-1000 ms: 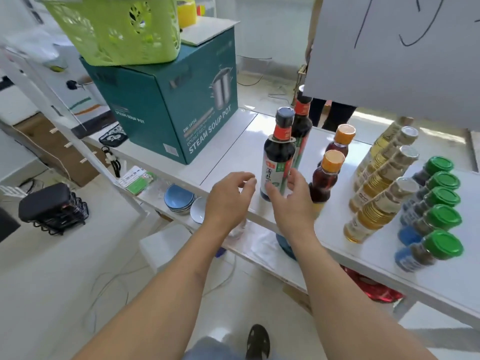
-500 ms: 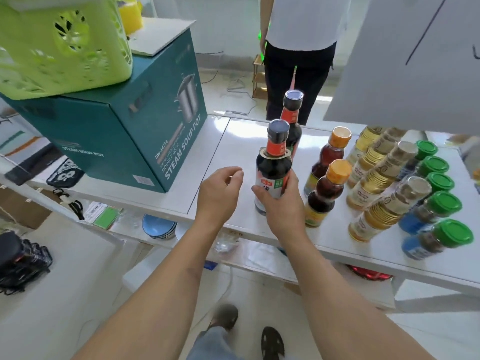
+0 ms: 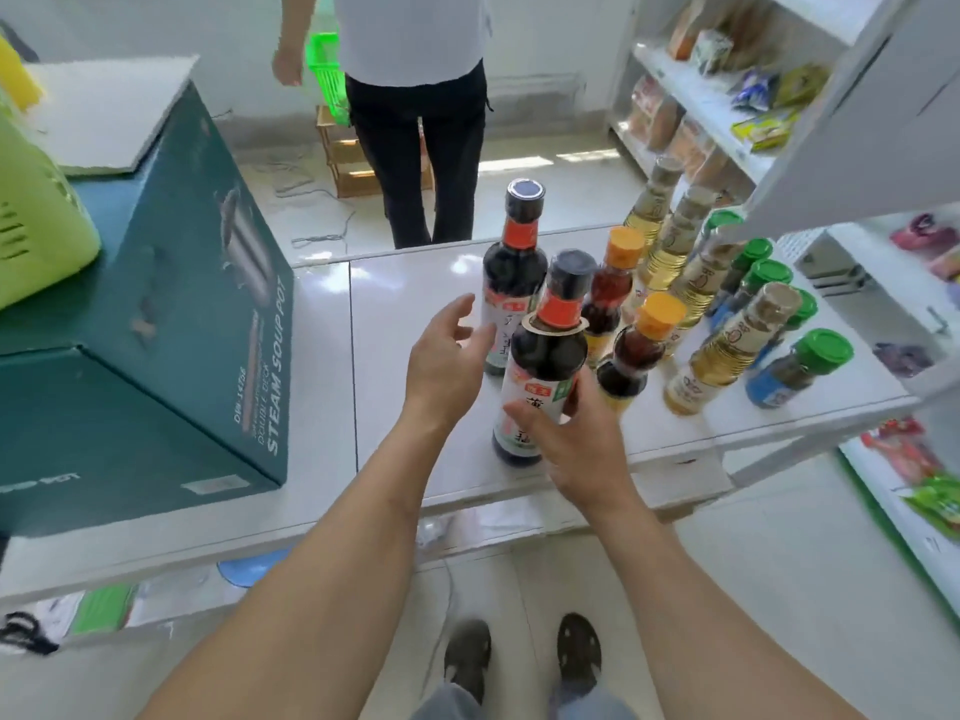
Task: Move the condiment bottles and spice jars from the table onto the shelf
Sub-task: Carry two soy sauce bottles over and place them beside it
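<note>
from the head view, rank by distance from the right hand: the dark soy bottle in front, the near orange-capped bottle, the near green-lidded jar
1. Front dark soy bottle: in the right hand.
2. Near orange-capped bottle: just right of it.
3. Near green-lidded jar: far right.

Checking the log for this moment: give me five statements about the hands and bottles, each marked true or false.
1. The right hand grips the near dark bottle. True.
2. The left hand grips the far dark bottle. False: it is open, holding nothing.
3. The green-capped jars stand on the table. True.
4. The teal box lies right of the bottles. False: it is left.
5. Two orange-capped bottles stand behind the right hand. True.
</note>
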